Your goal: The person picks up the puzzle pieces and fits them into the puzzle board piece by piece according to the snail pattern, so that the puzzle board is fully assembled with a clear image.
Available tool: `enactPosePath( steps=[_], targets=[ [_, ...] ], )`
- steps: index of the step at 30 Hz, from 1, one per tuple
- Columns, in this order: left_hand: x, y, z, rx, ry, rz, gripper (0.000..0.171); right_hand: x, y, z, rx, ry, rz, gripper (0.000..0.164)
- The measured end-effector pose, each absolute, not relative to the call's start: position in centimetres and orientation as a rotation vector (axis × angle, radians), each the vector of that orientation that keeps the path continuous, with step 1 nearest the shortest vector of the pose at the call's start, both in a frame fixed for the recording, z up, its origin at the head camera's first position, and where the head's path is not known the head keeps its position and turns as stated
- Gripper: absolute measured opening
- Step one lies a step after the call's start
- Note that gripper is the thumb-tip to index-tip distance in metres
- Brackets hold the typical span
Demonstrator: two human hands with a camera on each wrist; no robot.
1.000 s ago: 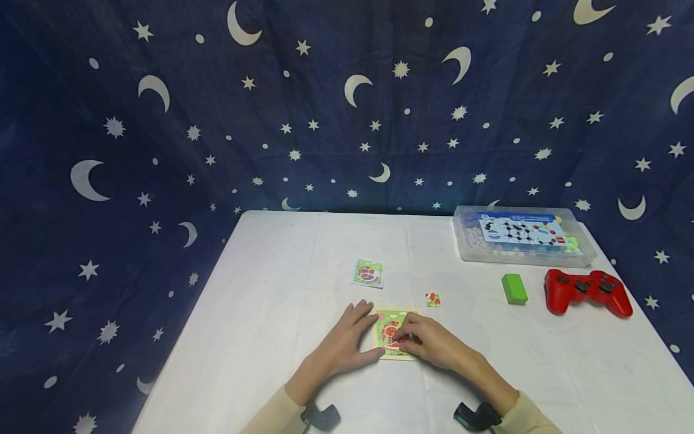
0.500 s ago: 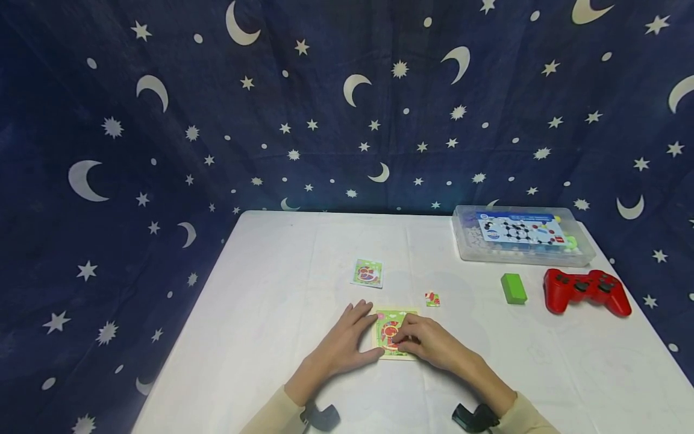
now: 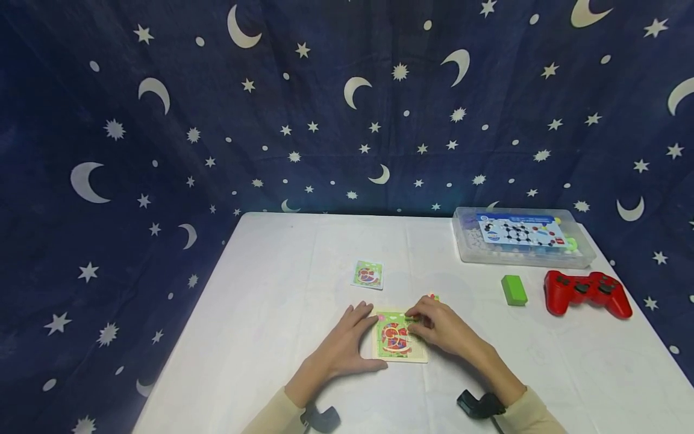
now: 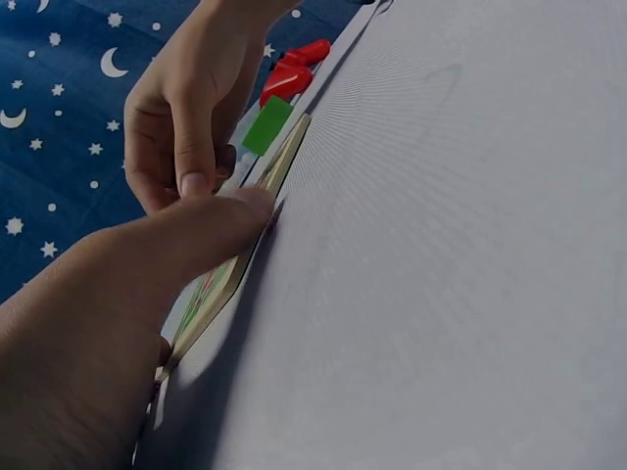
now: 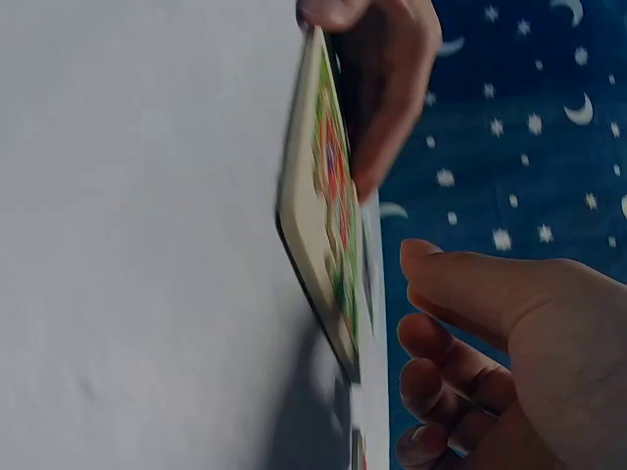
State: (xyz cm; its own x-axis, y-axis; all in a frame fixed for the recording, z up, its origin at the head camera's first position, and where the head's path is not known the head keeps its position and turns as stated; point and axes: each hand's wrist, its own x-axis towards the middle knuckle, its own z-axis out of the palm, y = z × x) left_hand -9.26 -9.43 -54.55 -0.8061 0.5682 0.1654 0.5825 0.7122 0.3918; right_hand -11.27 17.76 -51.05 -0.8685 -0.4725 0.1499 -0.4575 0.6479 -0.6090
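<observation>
A square wooden puzzle board lies at the front middle of the table. Green and red picture pieces cover its left part, while pale wood shows at lower right. My left hand holds the board's left side, thumb along the front edge and fingers at the far left corner. Over the right side hovers my right hand; in the right wrist view its thumb and loosely curled fingers are apart, with nothing between them. A loose puzzle piece peeks out behind that hand, mostly hidden.
Behind the board lies a small picture card with a similar design. Farther right are a green block, a red game controller and a clear plastic box with a printed label. A starry blue curtain hangs behind the table.
My right hand has shifted right and up from the middle of the board, uncovering the red picture and bare wood. It now hides most of the loose piece. The left hand stays in place.
</observation>
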Motion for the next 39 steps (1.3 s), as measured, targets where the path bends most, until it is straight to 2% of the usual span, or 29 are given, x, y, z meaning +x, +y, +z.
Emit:
enactPosePath(
  steps=[11,19,31,39],
  targets=[
    [-9.2,-9.4,-54.3,-0.960,-2.899,-0.692,0.086,-12.7,20.0,-51.6,-0.572,2.970,-1.075,0.030],
    [-9.2,-9.4,-54.6,-0.967,-2.885,-0.674,0.086,-13.2,20.8,-52.5,-0.529,3.026,-0.974,0.039],
    [-9.3,-9.4,-54.5,-0.960,-2.895,-0.676,0.084,-13.5,21.1,-52.7,-0.522,2.997,-0.965,0.034],
    [-9.3,-9.4,-54.5,-0.970,-2.877,-0.654,0.084,-13.5,21.0,-52.6,-0.421,2.992,-0.948,0.043]
  ],
)
